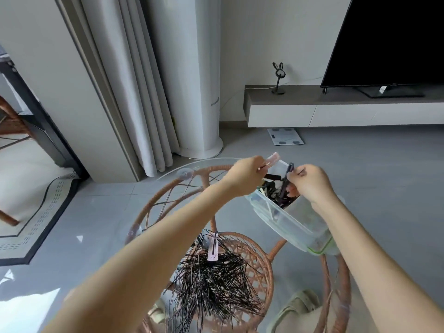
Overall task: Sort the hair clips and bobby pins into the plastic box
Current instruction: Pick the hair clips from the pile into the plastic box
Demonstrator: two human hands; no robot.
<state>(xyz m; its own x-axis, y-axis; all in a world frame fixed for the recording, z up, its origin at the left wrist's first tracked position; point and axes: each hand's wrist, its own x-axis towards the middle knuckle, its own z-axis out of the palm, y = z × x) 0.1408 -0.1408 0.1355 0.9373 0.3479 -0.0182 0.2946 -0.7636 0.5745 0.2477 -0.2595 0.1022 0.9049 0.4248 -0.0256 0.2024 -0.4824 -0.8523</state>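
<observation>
On the glass-topped rattan table (147, 209), a heap of black bobby pins (211, 284) lay nearest, unsorted, one pink clip (213, 249) atop it. Beyond, over the plastic box (288, 222) holding dark clips, the left hand (247, 175) pinched a pink hair clip (272, 159) and the right hand (311, 182) a black clip (287, 177). Dropping both in looked next.

This is a home living room. A large dark television (389, 39) stands at the upper right on a low wall-hung cabinet (336, 114), beside a small rabbit-eared stand (278, 78). Long pale curtains (134, 80) hang at upper centre next to a tall white tower appliance (189, 75). A bathroom scale (285, 139) lies on the grey tiled floor (360, 164) just in front of the cabinet. A patterned rug (40, 212) and part of a rattan chair (9, 121) show at the left edge, and a glass-topped rattan desk (182, 183) fills the lower middle.
</observation>
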